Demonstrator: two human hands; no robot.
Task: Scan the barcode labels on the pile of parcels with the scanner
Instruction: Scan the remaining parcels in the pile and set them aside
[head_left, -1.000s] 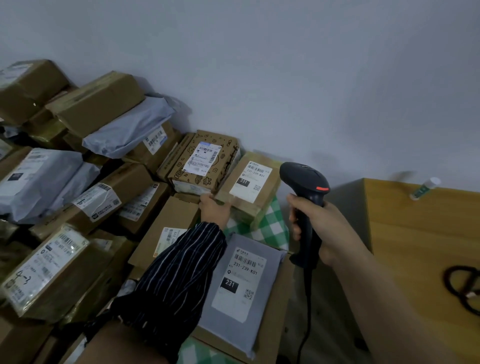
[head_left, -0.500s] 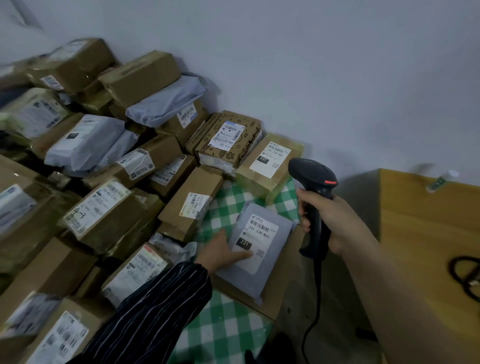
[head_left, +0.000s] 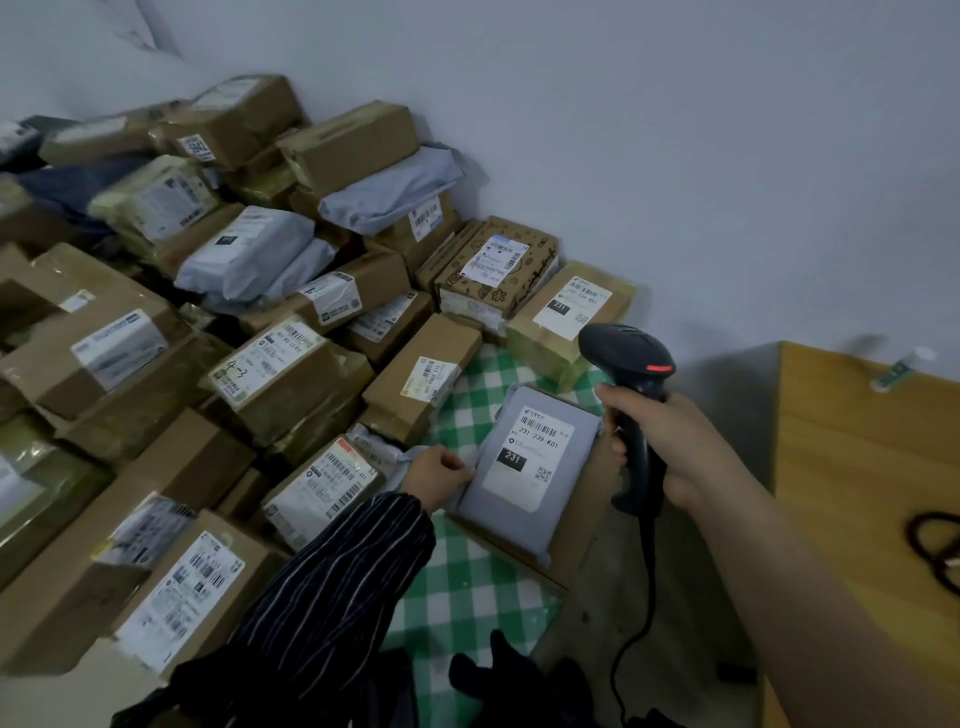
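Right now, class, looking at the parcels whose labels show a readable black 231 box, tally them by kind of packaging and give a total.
Grey plastic mailer: 1
Taped cardboard box: 1
Total: 2

Left hand (head_left: 441, 470) has left the taped box (head_left: 550, 353) by the wall, where it was 1 s ago. At 0.5 s ago it lay flat on the grey mailer (head_left: 530, 467) beside the label; now it's at the mailer's left edge, fingers curled, thumb on top. View has swung left, so more of the parcel pile (head_left: 280, 374) is in frame.
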